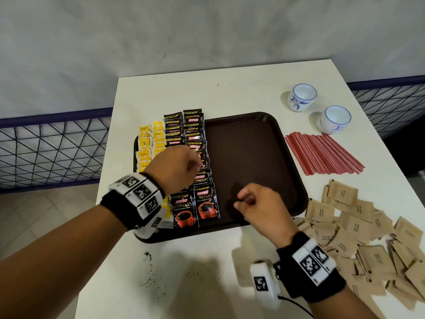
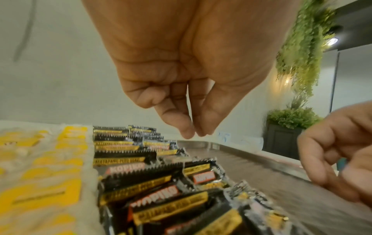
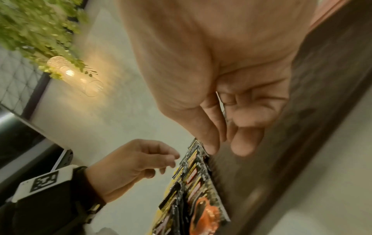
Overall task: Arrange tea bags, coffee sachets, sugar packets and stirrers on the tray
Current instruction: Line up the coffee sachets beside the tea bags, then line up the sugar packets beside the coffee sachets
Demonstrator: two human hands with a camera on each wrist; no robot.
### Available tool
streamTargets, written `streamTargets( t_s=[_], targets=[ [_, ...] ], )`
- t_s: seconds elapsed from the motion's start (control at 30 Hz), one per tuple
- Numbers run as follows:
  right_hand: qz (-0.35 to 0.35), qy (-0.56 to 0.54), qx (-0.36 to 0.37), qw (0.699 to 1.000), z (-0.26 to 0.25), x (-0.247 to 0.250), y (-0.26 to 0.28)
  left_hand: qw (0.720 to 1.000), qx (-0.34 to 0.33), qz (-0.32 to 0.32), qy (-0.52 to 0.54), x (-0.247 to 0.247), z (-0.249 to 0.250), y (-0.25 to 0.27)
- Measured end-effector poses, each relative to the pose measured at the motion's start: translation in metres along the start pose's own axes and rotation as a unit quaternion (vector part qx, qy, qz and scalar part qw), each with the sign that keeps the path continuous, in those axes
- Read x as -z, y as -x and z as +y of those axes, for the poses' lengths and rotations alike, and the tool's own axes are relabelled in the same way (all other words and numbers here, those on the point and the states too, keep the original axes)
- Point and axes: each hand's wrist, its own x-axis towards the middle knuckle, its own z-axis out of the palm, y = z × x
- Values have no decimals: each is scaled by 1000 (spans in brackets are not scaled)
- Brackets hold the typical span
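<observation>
A brown tray (image 1: 248, 153) lies in the middle of the white table. Two columns of yellow tea bags (image 1: 151, 139) fill its left side, and two columns of black coffee sachets (image 1: 195, 203) (image 2: 153, 187) overlap beside them. My left hand (image 1: 193, 162) (image 2: 193, 135) hovers above the sachet columns, fingers hanging loosely with the tips together, holding nothing. My right hand (image 1: 239, 201) (image 3: 227, 147) hovers over the bare front part of the tray, fingers loosely curled and empty. Red stirrers (image 1: 322, 155) lie on the table right of the tray. Brown sugar packets (image 1: 358, 231) are heaped at the front right.
Two white and blue cups (image 1: 302, 96) (image 1: 335, 119) stand at the back right. Dark spilled grains (image 1: 147, 256) dot the table in front of the tray. A wire mesh railing (image 1: 50, 150) runs past the table's left edge.
</observation>
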Motion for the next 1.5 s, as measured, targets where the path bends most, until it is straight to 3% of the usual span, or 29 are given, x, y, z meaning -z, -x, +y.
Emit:
streamTargets(
  t_s=[0.07,0.17,0.33,0.53,0.83,1.0,1.07,1.13,1.23,1.4,1.5],
  targets=[
    [14,51,19,998,12,11,16,1000,-21,-1,7,1,4,25],
    [29,92,42,994,30,16,29,997,-41,-60,-3,-11,18,59],
    [50,104,70,991,41,11,30,983,-48,-143,-102,-46,35,83],
    [39,101,89,990,44,5,40,989,-50,-79,-111,-60,33,97],
    [-49,102,115,987,55,-3,91,983,-93,-104,-117,-65,44,152],
    [-81,84,128,985,57,1,100,981,-84,-135,-106,-70,47,170],
    [-60,60,106,991,61,14,103,980,-79,-144,-109,-72,44,177],
    [6,51,78,996,74,37,101,978,-76,-159,-109,-73,43,183],
    [46,111,38,992,99,79,96,978,-72,-165,-108,-73,44,194],
    [-63,250,31,966,120,100,78,982,-92,-138,-91,-72,46,206],
    [-76,278,38,957,121,98,69,982,-94,-131,-94,-76,49,211]
  ],
)
